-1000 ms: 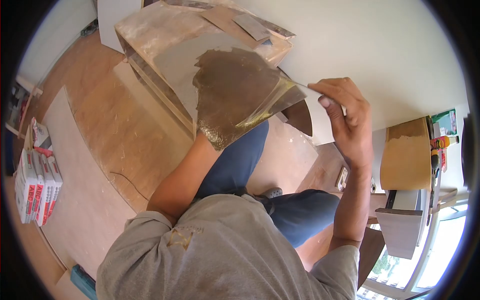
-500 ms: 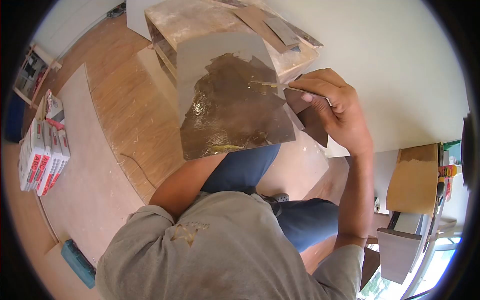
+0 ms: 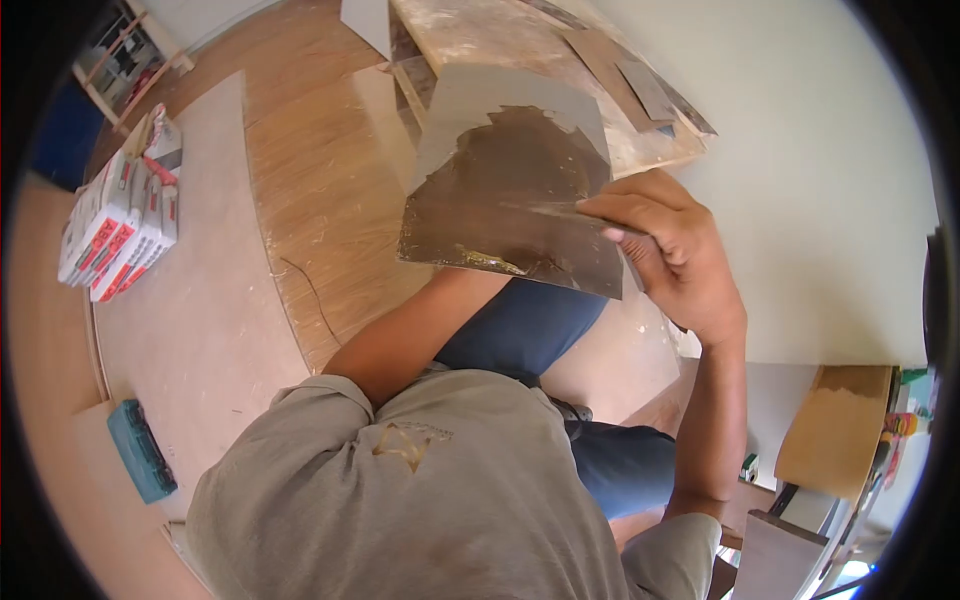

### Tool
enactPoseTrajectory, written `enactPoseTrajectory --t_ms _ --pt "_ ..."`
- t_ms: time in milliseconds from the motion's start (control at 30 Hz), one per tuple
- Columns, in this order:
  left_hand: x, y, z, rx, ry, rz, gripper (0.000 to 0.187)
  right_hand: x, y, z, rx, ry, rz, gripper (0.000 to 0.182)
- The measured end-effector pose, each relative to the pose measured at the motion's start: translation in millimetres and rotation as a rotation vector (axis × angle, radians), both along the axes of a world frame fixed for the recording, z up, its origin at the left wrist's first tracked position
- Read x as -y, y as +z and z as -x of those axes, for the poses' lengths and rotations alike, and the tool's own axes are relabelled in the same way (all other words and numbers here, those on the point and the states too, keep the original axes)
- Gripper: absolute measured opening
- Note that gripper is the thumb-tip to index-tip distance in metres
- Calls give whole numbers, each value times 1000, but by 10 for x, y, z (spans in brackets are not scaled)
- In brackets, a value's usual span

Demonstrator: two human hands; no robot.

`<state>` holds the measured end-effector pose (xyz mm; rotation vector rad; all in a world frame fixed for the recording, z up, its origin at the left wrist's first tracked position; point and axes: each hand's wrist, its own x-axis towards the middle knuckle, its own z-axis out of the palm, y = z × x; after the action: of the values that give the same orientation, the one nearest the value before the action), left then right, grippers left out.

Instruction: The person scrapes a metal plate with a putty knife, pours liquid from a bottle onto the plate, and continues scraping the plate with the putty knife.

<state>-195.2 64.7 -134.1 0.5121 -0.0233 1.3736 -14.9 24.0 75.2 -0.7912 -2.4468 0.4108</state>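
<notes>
right hand [image 3: 668, 258] gripping a thin blade against the glue-coated sheet [image 3: 510, 200] | left hand hidden under sheet, grip unclear | bench [image 3: 520, 40] behind

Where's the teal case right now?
In the head view, the teal case lies on the floor at lower left, beside the person's left shoulder, below the stacked packets.
</notes>
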Motion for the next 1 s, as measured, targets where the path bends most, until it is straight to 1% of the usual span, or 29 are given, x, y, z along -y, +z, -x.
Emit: enactPoseTrajectory --t_ms 100,167,267,333,367,600,633,700,767,800,867,900,933,967,1000 --pt "-49 47 -53 17 8 -8 48 -32 -10 119 48 46 25 23" --pt "-13 60 -95 33 11 -11 48 -114 25 222 125 120 -12 20" --pt "241 8 87 58 8 -18 48 -221 -30 369 159 195 -10 16" --pt "75 57 -19 75 0 -19 48 -275 -69 445 155 223 -13 16" --pt "120 35 46 83 -4 -22 48 -296 -73 463 150 247 -18 16" --pt "-194 113 -79 149 -39 -26 47 -116 66 360 190 245 -23 21" --pt "-120 60 56 159 -50 -27 47 -107 83 314 212 236 -20 22" --pt "-149 51 87 179 -73 -27 47 -76 118 188 236 219 -16 23" --pt "-201 64 120 196 -97 -37 47 -65 170 37 183 161 59 25" --pt "-250 101 141 202 -108 -46 47 -66 192 -43 181 157 50 25" --pt "-328 183 140 205 -134 -68 47 -57 216 -182 -1 -32 63 24" --pt "-342 255 181 205 -185 -21 46 -49 216 -210 -4 -44 51 24" --pt "-364 334 189 204 -236 25 45 -44 211 -234 89 -140 -98 23" --pt "-334 398 146 199 -249 12 45 -49 210 -251 180 -234 -248 22" --pt "-235 446 98 242 -243 109 46 -53 203 -251 176 -244 -258 22"
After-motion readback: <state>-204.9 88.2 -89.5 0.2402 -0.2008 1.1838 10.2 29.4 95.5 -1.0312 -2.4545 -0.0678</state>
